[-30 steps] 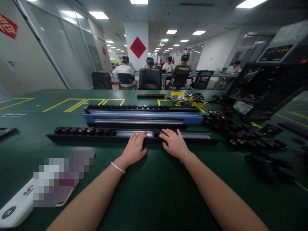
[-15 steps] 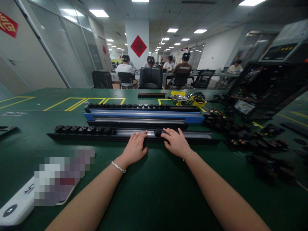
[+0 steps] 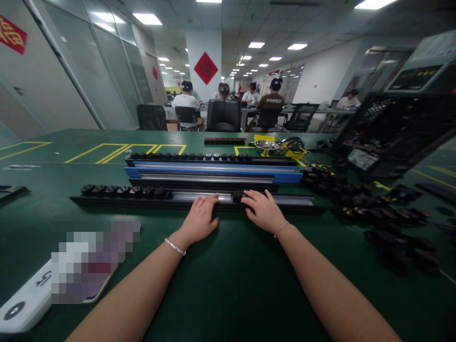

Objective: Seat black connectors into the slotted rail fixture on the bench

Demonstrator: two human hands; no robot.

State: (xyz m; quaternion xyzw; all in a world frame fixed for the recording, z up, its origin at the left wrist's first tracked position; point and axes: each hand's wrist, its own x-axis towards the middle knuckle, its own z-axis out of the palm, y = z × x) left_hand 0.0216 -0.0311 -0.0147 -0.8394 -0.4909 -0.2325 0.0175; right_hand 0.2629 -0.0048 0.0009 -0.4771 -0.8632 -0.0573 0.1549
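Note:
A long black rail (image 3: pixel 295 201) with a silver channel lies across the green table (image 3: pixel 228 285) in front of me. Several black modules (image 3: pixel 124 191) sit in a row on its left part. My left hand (image 3: pixel 199 219) lies on the rail's middle, fingers laid flat together over its near edge. My right hand (image 3: pixel 262 211) rests just to the right, fingers spread on the rail. Its thumb and forefinger touch a single black module (image 3: pixel 237 195) seated in the channel between my hands.
Behind the rail lie a blue and silver rail (image 3: pixel 213 174) and another rail with modules (image 3: pixel 188 156). Loose black modules (image 3: pixel 377 213) are heaped at right, by a black crate (image 3: pixel 392 128). A metal bowl (image 3: pixel 265 145) sits farther back. A white device (image 3: pixel 21 308) lies lower left. People sit at far desks.
My right hand and the single black module have crept slightly to the right along the rail. The left hand has stayed in place.

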